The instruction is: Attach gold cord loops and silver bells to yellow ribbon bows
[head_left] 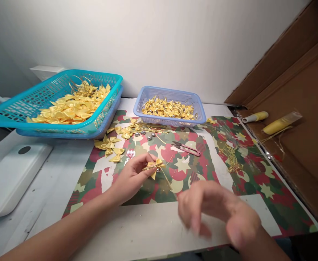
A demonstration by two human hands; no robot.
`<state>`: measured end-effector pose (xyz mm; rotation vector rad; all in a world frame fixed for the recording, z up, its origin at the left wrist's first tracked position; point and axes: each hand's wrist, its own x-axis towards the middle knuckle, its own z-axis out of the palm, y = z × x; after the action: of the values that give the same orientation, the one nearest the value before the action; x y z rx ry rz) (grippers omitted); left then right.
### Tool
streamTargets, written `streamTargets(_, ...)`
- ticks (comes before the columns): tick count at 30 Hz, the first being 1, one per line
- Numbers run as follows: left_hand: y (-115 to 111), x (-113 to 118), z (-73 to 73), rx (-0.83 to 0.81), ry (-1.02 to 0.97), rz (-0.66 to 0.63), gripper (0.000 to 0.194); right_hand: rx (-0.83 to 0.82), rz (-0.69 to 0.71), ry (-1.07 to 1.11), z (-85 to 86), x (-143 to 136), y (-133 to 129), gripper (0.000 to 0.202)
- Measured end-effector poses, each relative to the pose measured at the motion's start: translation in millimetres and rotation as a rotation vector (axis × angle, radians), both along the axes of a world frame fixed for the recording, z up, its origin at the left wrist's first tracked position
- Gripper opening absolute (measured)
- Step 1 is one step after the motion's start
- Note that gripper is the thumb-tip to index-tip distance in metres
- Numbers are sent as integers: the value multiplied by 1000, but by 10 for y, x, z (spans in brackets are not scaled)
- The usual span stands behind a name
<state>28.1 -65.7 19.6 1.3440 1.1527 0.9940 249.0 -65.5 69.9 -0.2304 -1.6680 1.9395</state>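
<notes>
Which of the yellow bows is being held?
The bow in the left hand, beside a silver bell; other bows lie on the patterned sheet or in baskets.

Extends left forearm (pixel 74 221) forward and inward from lower left, pinching thumb (pixel 145 174) and bent fingers (pixel 144 158) of left hand (pixel 135 172) together. Angles right forearm (pixel 266 246) in from lower right, curling right hand (pixel 210 204) downward, blurred by motion, apart from left hand and lower in view.
</notes>
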Motion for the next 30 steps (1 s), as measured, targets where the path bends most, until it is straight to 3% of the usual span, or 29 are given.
streamTargets(2,-13,-13,-20,108,57,23,25,23,136,-35,4,-8,-11,36)
streamTargets(3,-23,-23,-31,186,104,32,23,40,87,-41,-15,-13,-6,35)
streamTargets(7,-73,-66,-63,544,326,47,16,197,-509,-125,-164,-60,41,14)
streamTargets(9,-91,-79,-60,715,403,39,14,354,-672,-219,-222,-107,52,15)
streamTargets(12,-94,-93,-13,1051,441,16,15,542,-660,-238,-247,-183,48,15)
streamTargets(15,-90,-113,83,1314,492,1,10,573,-598,-180,-237,-223,36,10)
streamTargets(20,-138,-162,211,1268,640,-36,21,724,-696,-175,-257,-238,5,4)
streamTargets(25,-190,-182,243,1284,708,-66,21,951,-728,-268,-302,-224,-61,5)
streamTargets(30,-198,-225,277,1287,723,-121,20,1048,-790,-264,-367,-196,-113,9)
